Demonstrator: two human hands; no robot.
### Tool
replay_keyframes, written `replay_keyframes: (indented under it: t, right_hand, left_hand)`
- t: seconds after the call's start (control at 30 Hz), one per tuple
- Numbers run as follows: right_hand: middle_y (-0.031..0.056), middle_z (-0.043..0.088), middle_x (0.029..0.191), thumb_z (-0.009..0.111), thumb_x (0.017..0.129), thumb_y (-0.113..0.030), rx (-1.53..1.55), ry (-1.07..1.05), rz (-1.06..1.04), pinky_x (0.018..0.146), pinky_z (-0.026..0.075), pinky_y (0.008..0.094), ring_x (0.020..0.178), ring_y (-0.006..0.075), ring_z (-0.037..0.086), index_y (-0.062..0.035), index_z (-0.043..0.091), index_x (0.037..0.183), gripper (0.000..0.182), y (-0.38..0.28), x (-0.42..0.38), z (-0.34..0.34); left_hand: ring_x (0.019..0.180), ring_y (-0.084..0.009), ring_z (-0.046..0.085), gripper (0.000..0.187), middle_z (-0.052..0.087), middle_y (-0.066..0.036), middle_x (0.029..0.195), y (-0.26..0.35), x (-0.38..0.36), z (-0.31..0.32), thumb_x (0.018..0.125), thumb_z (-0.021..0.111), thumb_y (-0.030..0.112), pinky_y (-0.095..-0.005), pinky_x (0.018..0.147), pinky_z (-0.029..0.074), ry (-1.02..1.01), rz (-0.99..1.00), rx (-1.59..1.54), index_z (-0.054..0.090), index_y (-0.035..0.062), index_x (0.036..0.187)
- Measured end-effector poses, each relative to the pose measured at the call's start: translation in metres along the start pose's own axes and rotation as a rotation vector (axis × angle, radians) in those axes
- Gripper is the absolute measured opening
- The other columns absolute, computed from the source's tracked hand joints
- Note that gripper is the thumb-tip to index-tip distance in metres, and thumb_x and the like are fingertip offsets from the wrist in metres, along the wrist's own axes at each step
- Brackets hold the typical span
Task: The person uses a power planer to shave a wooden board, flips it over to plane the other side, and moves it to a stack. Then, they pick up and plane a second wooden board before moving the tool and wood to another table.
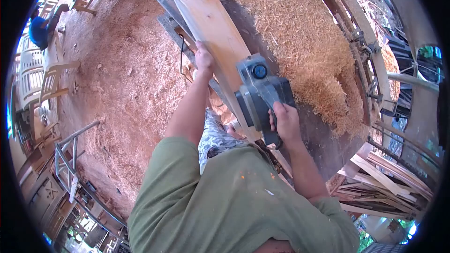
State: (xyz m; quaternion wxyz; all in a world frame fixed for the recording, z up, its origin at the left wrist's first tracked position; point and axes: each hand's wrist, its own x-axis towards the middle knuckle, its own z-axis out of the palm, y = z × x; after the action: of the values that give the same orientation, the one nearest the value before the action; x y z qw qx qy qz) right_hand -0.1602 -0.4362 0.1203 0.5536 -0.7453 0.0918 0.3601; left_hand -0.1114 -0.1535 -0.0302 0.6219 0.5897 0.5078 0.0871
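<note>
A long pale wooden board [208,16] runs from the top of the view down toward my body along the left edge of the dark worktable [323,147]. My left hand [203,58] is closed on the board's left edge. On the lower part of the board rests a dark electric planer [258,96] with a blue knob on top. My right hand [285,121] is wrapped round the planer's rear handle. The board's face under the planer is hidden.
Wood shavings [300,33] lie heaped on the table beside the board. Cut strips [384,182] are stacked at the lower right. At the left are wooden chairs [49,79], a metal frame [70,159] and a person in blue [40,30]. Sawdust covers the floor [112,89].
</note>
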Motion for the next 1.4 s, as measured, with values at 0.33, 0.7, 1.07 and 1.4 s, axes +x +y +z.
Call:
replay_keyframes:
  t: [0.33,0.7,1.07,1.4]
  right_hand:
    - [0.0027,0.053,0.058,0.054,0.096,-0.051,-0.044,-0.025,-0.096,0.043,0.039,0.0257,0.044,0.0112,0.048,-0.0019,0.060,0.075,0.053,-0.092,0.100,0.064]
    - [0.0045,0.055,0.057,0.058,0.090,-0.058,-0.096,0.011,-0.197,0.042,0.041,0.0276,0.042,0.0133,0.051,-0.0002,0.061,0.073,0.060,-0.200,0.221,0.141]
    - [0.0073,0.057,0.052,0.061,0.092,-0.047,-0.060,-0.053,-0.245,0.040,0.041,0.0362,0.041,0.0191,0.054,-0.0053,0.060,0.061,0.052,-0.294,0.296,0.197]
    - [0.0060,0.056,0.052,0.047,0.095,-0.059,-0.180,0.054,-0.333,0.040,0.042,0.0358,0.039,0.0194,0.053,-0.0055,0.061,0.068,0.062,-0.362,0.370,0.257]
  left_hand:
    - [0.115,-0.0336,0.058,0.078,0.063,-0.024,0.122,-0.052,0.033,0.013,0.104,0.020,0.056,-0.0384,0.103,0.040,-0.003,0.030,-0.234,0.059,-0.0096,0.122]
    - [0.112,-0.0313,0.058,0.078,0.064,-0.023,0.116,-0.038,0.012,0.010,0.104,0.021,0.056,-0.0372,0.101,0.041,0.022,0.071,-0.168,0.059,-0.0090,0.122]
    - [0.110,-0.0252,0.059,0.068,0.064,-0.019,0.116,-0.026,-0.002,0.006,0.107,0.024,0.048,-0.0347,0.097,0.044,-0.065,-0.012,-0.277,0.055,-0.0092,0.125]
    - [0.094,-0.0228,0.060,0.060,0.065,-0.015,0.097,-0.026,-0.007,0.007,0.108,0.023,0.042,-0.0347,0.085,0.047,0.000,0.057,-0.159,0.059,-0.0070,0.108]
